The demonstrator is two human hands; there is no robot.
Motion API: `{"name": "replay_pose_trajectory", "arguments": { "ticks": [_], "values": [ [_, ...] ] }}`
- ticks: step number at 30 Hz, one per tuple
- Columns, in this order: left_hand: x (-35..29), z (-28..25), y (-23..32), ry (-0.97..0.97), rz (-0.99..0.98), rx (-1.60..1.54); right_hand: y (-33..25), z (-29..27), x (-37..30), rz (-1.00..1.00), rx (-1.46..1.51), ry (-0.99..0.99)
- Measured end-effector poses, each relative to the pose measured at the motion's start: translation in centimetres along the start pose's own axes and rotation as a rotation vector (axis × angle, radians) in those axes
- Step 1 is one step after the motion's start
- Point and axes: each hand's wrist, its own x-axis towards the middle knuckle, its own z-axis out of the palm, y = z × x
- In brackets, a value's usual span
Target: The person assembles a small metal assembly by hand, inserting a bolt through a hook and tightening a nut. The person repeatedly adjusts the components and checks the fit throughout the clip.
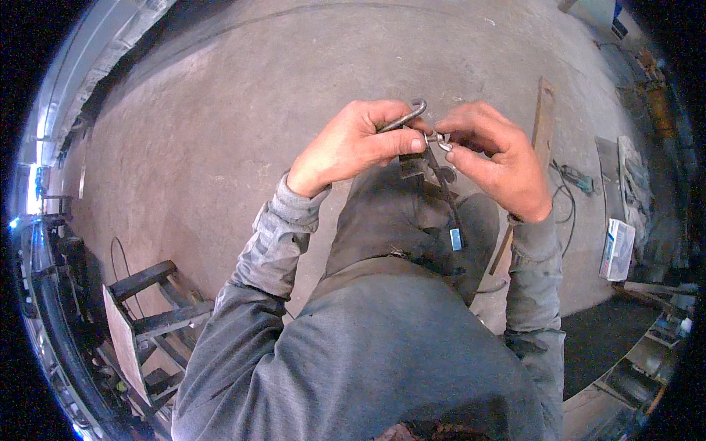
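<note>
- Left hand (360,140): pinching hooked rod (403,117) and top of dark metal part (426,170) between thumb and fingers.
- Right hand (496,151): thumb and fingertips pinching shiny bit (445,147), just beside left thumb.
- Metal part over the lap, in front of the thighs; blue tag (455,239) near its lower end.
- Floor (220,162): grey concrete, scuffed, pale marks.
- Floor, right side: wooden board (543,121) lying lengthwise; teal tool (581,180) with dark cord beyond it.
- Toward floor's right edge: white-and-blue box (617,250); dark mat (610,342) nearer the person.
- Floor's near left corner: metal frame (158,323), pale panel on one side, thin cable beside it.
- Clutter along right edge, blurred; can't tell items.
</note>
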Motion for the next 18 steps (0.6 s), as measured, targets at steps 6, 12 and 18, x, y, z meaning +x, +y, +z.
{"name": "replay_pose_trajectory", "arguments": {
  "ticks": [6,12,18],
  "values": [
    [0.1,-0.3,-0.1,-0.025,0.006,-0.015,0.3,1.1,0.0,-0.106,0.016,0.077],
    [0.2,-0.3,-0.3,-0.002,0.013,-0.011,0.7,1.2,0.1,-0.216,-0.101,0.096],
    [0.1,-0.2,-0.3,-0.029,0.002,-0.046,-0.2,1.1,0.0,-0.097,-0.078,0.088]
  ]
}}
